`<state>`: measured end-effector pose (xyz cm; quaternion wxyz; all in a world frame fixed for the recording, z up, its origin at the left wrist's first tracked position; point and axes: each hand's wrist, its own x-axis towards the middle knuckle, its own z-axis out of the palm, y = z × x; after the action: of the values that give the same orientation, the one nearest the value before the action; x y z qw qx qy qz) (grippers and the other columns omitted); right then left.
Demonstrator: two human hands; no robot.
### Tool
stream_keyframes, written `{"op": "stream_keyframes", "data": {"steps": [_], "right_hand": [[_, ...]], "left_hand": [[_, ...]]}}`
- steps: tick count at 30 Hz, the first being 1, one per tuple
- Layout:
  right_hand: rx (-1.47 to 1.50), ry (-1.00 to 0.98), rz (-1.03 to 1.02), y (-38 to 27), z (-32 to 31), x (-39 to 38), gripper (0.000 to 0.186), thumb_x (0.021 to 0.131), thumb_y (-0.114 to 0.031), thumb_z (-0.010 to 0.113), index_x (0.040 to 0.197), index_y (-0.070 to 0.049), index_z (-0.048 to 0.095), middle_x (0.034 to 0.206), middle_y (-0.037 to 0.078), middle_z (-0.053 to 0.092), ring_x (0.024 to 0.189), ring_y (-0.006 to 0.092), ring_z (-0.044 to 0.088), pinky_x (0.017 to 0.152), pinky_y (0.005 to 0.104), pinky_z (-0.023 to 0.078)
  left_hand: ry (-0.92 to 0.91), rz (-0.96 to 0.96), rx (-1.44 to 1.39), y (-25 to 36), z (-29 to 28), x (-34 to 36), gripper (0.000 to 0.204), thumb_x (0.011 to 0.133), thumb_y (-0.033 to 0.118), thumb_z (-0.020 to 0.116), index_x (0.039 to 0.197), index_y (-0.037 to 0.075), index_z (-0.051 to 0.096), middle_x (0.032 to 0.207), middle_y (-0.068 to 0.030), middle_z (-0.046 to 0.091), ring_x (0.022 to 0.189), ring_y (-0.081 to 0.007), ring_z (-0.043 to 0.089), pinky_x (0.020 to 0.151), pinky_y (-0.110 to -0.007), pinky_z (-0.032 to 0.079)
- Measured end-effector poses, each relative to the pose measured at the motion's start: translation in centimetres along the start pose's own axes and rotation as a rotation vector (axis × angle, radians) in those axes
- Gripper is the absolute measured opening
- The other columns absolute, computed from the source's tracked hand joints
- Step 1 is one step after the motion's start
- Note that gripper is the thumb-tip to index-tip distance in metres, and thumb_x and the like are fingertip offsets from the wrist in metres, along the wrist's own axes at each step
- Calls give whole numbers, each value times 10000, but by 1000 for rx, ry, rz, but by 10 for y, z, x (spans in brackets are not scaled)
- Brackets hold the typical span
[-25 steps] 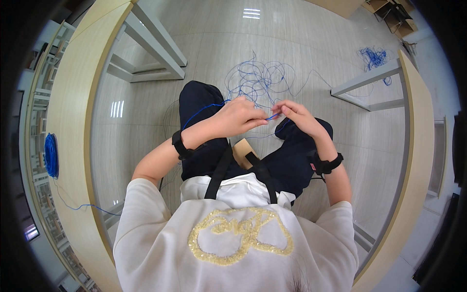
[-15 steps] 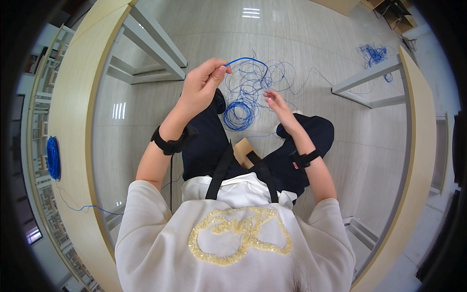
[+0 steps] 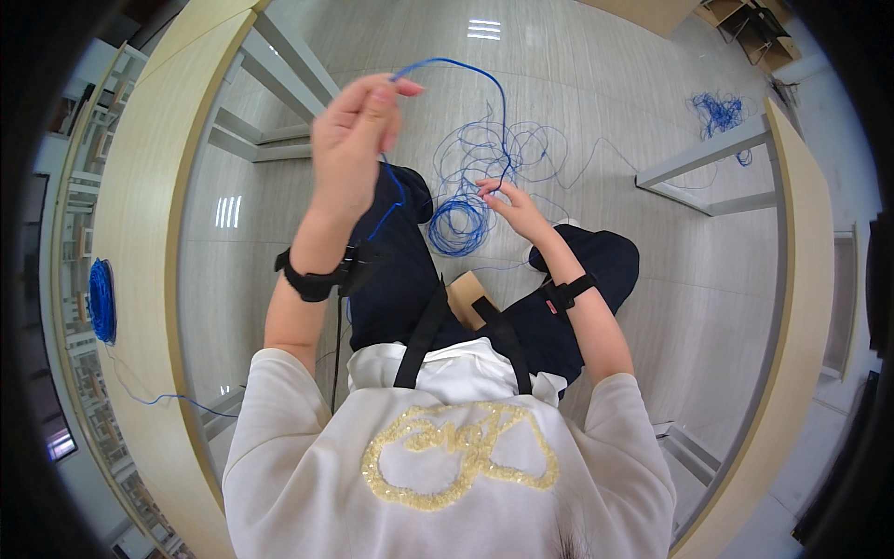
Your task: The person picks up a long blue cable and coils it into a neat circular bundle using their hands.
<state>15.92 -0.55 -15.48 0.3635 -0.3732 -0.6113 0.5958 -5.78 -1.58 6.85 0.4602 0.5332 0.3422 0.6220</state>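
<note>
My left hand [image 3: 354, 140] is raised high and pinches one end of a thin blue wire [image 3: 466, 79] between thumb and fingers. The wire arcs up and over to my right hand [image 3: 512, 207], which holds it lower down with its fingertips. Below that hand hangs a small wound coil of the same blue wire [image 3: 459, 226], over my dark trouser legs. A loose tangle of blue wire [image 3: 503, 149] lies on the floor in front of my knees. Both wrists wear black bands.
Curved pale wooden tabletops run along the left [image 3: 130, 233] and right [image 3: 801, 233]. A blue wire coil [image 3: 101, 300] lies on the left table, a strand trailing off it. Another blue wire heap [image 3: 717, 112] lies far right. Grey metal table legs [image 3: 270, 70] stand on the floor.
My left hand has risen up and leftward, drawing the wire out into a tall loop. My right hand stayed low near the knees, and the small coil now hangs below it.
</note>
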Motion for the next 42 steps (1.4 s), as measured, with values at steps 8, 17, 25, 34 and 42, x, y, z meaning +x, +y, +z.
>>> {"op": "stream_keyframes", "data": {"steps": [8, 17, 25, 34, 42], "right_hand": [[-124, -164, -174, -2, 28, 10, 274, 762, 19, 510, 1028, -27, 466, 882, 54, 531, 882, 157, 508, 813, 280, 394], [115, 61, -86, -69, 11, -14, 195, 835, -68, 507, 1021, -11, 516, 891, 37, 561, 766, 92, 529, 663, 221, 429], [-599, -42, -260, -125, 12, -21, 217, 774, -65, 565, 989, -36, 562, 813, 88, 553, 746, 208, 544, 661, 248, 421], [-544, 240, -176, -142, 19, -41, 160, 713, -84, 634, 813, -18, 529, 761, 105, 545, 699, 218, 533, 629, 287, 428], [-878, 385, -669, -125, 25, -40, 140, 668, 2, 599, 781, -21, 520, 713, 92, 521, 657, 266, 492, 581, 334, 400]], "left_hand": [[58, 99, -114, 19, -45, -7, 272, 892, 208, 436, 901, -40, 548, 518, 40, 314, 473, -45, 267, 457, -200, 209], [514, -210, 337, -17, -184, -1, 259, 871, 195, 451, 965, -30, 540, 560, 0, 447, 510, -100, 414, 505, -212, 318], [-240, 322, 1126, -53, -40, -39, 325, 716, 42, 530, 1039, 14, 511, 975, -174, 545, 942, -331, 500, 804, -392, 403], [-772, -617, 485, -51, 19, -30, 209, 870, 184, 447, 832, 12, 559, 591, -51, 553, 444, -90, 458, 428, -208, 356], [-537, -786, 56, -64, 24, -38, 174, 850, 129, 489, 857, -12, 591, 607, -19, 562, 428, -20, 328, 394, -154, 244]]}}
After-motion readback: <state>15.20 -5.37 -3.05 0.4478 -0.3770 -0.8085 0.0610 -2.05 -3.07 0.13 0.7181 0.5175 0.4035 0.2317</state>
